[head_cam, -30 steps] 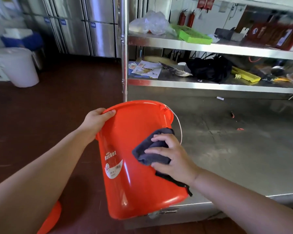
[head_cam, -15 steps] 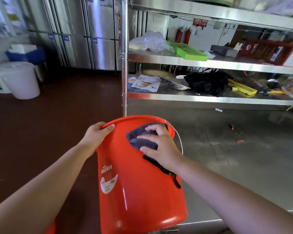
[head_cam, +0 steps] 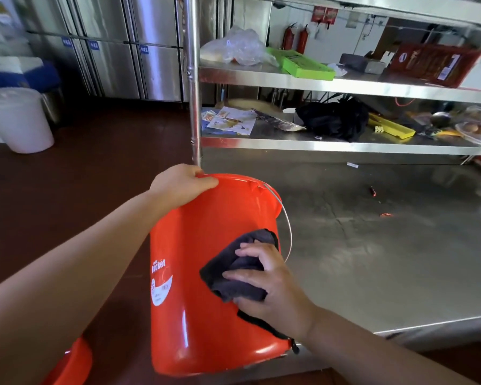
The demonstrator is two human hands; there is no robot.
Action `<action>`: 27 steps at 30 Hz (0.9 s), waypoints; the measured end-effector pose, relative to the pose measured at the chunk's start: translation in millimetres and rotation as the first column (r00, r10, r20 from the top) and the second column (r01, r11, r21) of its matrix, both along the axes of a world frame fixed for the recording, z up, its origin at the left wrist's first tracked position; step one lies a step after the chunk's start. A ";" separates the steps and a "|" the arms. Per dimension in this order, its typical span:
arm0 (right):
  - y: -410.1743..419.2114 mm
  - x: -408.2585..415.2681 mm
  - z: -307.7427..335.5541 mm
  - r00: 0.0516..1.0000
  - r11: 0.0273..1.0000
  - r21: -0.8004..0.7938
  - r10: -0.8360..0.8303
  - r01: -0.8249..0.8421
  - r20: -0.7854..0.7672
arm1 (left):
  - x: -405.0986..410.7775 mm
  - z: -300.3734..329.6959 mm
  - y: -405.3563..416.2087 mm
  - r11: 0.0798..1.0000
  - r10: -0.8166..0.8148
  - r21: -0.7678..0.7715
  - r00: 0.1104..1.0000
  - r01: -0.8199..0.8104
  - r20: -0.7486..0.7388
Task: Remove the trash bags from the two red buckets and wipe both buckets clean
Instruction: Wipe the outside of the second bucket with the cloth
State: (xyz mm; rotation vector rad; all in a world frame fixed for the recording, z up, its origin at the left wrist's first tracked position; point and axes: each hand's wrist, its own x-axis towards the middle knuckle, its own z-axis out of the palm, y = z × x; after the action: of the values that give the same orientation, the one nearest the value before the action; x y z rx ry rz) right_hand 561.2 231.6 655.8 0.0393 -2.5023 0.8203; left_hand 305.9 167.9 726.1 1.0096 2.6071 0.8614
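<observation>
Red buckets (head_cam: 206, 287): two; cloth (head_cam: 239, 270): one

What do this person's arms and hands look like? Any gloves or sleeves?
Both arms are bare as far as the picture shows: no sleeves in view. The left hand and right hand wear no gloves, and no rings, watch or wristbands show.

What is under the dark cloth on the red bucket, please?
Around the dark cloth the red bucket shows its outer wall; the patch beneath is covered. The right hand presses on top.
</observation>
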 end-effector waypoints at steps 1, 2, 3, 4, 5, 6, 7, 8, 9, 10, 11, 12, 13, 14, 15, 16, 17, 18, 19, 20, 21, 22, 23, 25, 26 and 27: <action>0.0 0.9 -0.8 1.000 1.000 -0.001 -0.002 0.002 0.007 | 1.7 -0.4 2.5 1.000 0.012 -0.024 0.999 -0.013 -0.046; 0.9 1.7 -1.2 1.000 1.000 0.005 0.000 0.000 0.009 | 2.2 -1.8 3.1 1.000 0.022 -0.020 0.997 -0.024 -0.071; 2.3 2.0 -1.1 1.000 1.000 0.019 0.006 -0.006 0.007 | 2.0 -2.0 2.4 1.000 0.028 -0.007 0.996 -0.028 -0.085; 4.1 0.9 -0.4 1.000 0.999 0.039 0.017 -0.017 0.002 | 1.4 -1.7 0.6 0.999 0.038 0.010 0.996 -0.037 -0.079; 5.8 -2.1 1.4 1.000 0.998 0.058 0.031 -0.031 -0.001 | 0.5 -1.7 -1.6 0.998 0.062 0.033 0.996 -0.060 -0.063; 7.3 -7.2 4.1 0.999 0.996 0.072 0.043 -0.043 -0.002 | 1.0 -1.7 -4.4 0.994 0.088 0.063 0.995 -0.085 -0.047; 9.0 -14.0 8.1 0.999 0.996 0.081 0.046 -0.046 -0.002 | 1.3 -2.7 -5.9 0.991 0.106 0.092 0.993 -0.102 -0.048; 12.4 -22.7 13.9 0.999 0.996 0.087 0.037 -0.037 -0.001 | 3.8 -2.5 -6.9 0.987 0.121 0.117 0.991 -0.114 -0.054; 17.6 -32.8 21.5 1.000 0.996 0.088 0.014 -0.014 0.000 | 5.2 -2.8 -6.7 0.984 0.129 0.130 0.989 -0.119 -0.075; 24.1 -43.3 30.3 1.000 0.997 0.081 -0.016 0.016 0.003 | 7.5 -2.3 -6.3 0.984 0.129 0.135 0.987 -0.115 -0.100; 31.3 -52.9 39.5 0.999 0.997 0.069 -0.045 0.044 0.011 | 8.7 -2.0 -5.8 0.983 0.132 0.142 0.983 -0.114 -0.127; 38.5 -61.6 47.9 0.998 0.996 0.060 -0.063 0.062 0.022 | 9.2 -1.5 -5.7 0.981 0.143 0.152 0.979 -0.121 -0.147; 44.8 -68.8 54.4 0.997 0.996 0.062 -0.069 0.066 0.035 | 8.1 -2.4 -5.7 0.977 0.162 0.164 0.974 -0.136 -0.158; 49.2 -74.5 58.0 0.997 0.995 0.075 -0.064 0.060 0.051 | 6.7 -3.9 -6.6 0.972 0.180 0.176 0.973 -0.153 -0.145; 51.1 -78.7 58.6 0.996 0.995 0.088 -0.056 0.050 0.063 | 4.7 -6.8 -8.0 0.968 0.191 0.186 0.974 -0.167 -0.119; 50.4 -81.5 56.8 0.996 0.995 0.094 -0.049 0.043 0.068 | 2.9 -9.9 -9.7 0.966 0.192 0.194 0.977 -0.172 -0.088; 48.2 -83.4 53.6 0.997 0.995 0.092 -0.047 0.041 0.063 | 0.7 -13.6 -11.3 0.964 0.186 0.203 0.981 -0.170 -0.062; 45.7 -84.9 49.7 0.997 0.995 0.086 -0.050 0.046 0.054 | -1.2 -17.1 -12.9 0.964 0.177 0.211 0.983 -0.165 -0.040; 43.9 -86.0 45.7 0.997 0.996 0.079 -0.056 0.051 0.051 | -3.7 -20.5 -14.1 0.963 0.167 0.218 0.986 -0.160 -0.018; 41.6 -86.1 41.7 0.997 0.996 0.073 -0.056 0.052 0.058 | -6.0 -23.3 -15.7 0.963 0.157 0.220 0.988 -0.155 0.009; 38.8 -84.5 38.0 0.996 0.997 0.065 -0.049 0.045 0.069 | -9.0 -25.8 -17.8 0.963 0.147 0.222 0.989 -0.151 0.036; 35.4 -81.0 34.4 0.996 0.998 0.059 -0.036 0.031 0.078 | -11.8 -27.6 -20.0 0.962 0.135 0.230 0.989 -0.146 0.061; 32.0 -75.2 30.8 0.997 0.998 0.061 -0.017 0.012 0.081 | -14.6 -29.8 -22.1 0.959 0.125 0.245 0.989 -0.141 0.081; 25.5 -60.3 23.2 0.997 0.995 0.096 0.025 -0.032 0.075 | -19.1 -33.4 -26.5 0.953 0.111 0.271 0.988 -0.137 0.109; 22.2 -51.0 18.9 0.997 0.992 0.116 0.046 -0.053 0.065 | -20.0 -34.8 -28.5 0.954 0.103 0.268 0.987 -0.133 0.121; 19.8 -41.2 14.5 0.997 0.988 0.136 0.064 -0.070 0.051 | -20.1 -34.8 -29.8 0.960 0.100 0.249 0.987 -0.128 0.123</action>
State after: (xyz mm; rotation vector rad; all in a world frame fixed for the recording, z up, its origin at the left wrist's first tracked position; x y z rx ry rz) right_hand 520.0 251.5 670.3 0.1543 -2.6105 0.6804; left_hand 285.9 138.1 691.3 0.8487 2.5272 1.2724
